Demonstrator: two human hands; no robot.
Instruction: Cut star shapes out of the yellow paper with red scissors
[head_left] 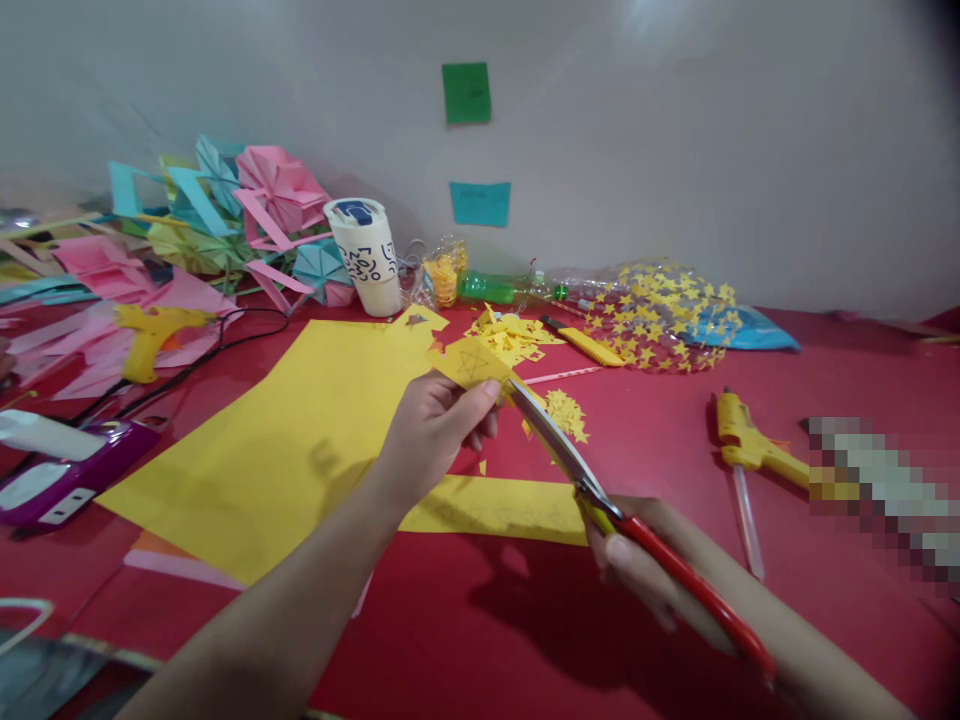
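Note:
My left hand pinches a small yellow paper piece with a star drawn on it. In my right hand are scissors with red handles, their tips touching the right edge of that piece. Below my hands lies a yellow strip with faint pencil marks. A large yellow sheet is spread at the left. Behind the scissors sit a small heap of cut yellow stars and a pile of yellow scraps.
Yellow glue guns lie left and right. A white cup, a green bottle, a yellow cutter and a star-covered clear object stand or lie at the back. Folded paper shapes fill the back left.

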